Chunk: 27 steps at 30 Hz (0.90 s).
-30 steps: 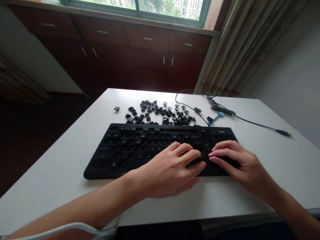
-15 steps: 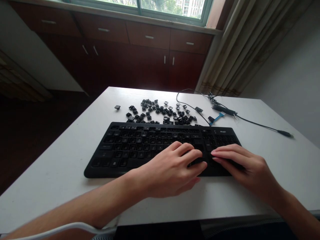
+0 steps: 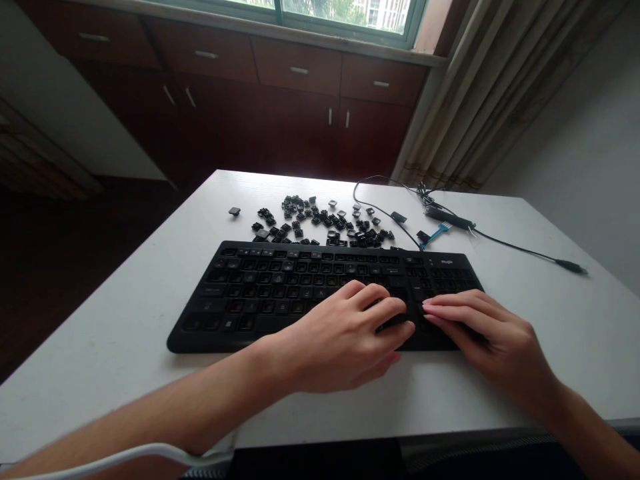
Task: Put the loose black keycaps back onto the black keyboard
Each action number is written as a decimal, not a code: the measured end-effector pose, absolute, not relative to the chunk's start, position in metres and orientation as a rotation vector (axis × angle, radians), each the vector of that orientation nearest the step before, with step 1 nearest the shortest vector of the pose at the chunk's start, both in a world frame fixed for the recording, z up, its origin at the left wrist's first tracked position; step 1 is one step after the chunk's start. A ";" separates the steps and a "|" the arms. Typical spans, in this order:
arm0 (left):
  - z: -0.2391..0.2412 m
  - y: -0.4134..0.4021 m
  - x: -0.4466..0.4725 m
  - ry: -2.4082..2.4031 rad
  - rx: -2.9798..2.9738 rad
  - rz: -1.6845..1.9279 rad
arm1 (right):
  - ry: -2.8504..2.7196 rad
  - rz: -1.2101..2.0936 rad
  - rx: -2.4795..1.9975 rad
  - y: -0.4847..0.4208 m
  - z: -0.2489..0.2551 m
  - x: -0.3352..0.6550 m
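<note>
A black keyboard (image 3: 280,293) lies across the white table (image 3: 125,347), with many of its keycaps off. My left hand (image 3: 345,340) rests on its lower right part, fingers arched and close together, fingertips on the key area, thumb stretched along the front edge; nothing shows in it. My right hand (image 3: 485,330) lies over the keyboard's right end with fingers stretched flat and pointing left, almost meeting the left fingertips. What lies under the fingertips is hidden.
Several loose black keycaps (image 3: 320,223) lie scattered behind the keyboard, one keycap (image 3: 234,211) apart at the left. A black cable (image 3: 500,240), a small blue brush (image 3: 436,233) and small black parts lie at the back right. Dark wooden cabinets (image 3: 280,113) and a curtain (image 3: 480,107) stand beyond.
Both hands stay on the keyboard's right part; my right fingers have flattened a little. The view has tipped slightly, so everything sits a bit higher in the picture.
</note>
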<state>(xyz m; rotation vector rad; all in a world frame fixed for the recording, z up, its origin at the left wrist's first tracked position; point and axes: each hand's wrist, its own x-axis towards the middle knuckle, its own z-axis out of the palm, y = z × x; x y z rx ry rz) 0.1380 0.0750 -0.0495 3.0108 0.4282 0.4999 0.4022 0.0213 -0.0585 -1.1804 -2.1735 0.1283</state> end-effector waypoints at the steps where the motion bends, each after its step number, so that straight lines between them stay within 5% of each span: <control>1: -0.050 0.075 0.138 0.428 3.011 0.498 | -2.177 0.112 -1.179 0.021 -0.059 0.402; 17: -0.050 0.076 0.137 0.392 3.026 0.533 | -2.452 -0.095 -1.128 0.015 -0.050 0.405; 27: -0.049 0.074 0.142 0.327 3.076 0.461 | -2.197 0.262 -1.380 0.018 -0.040 0.400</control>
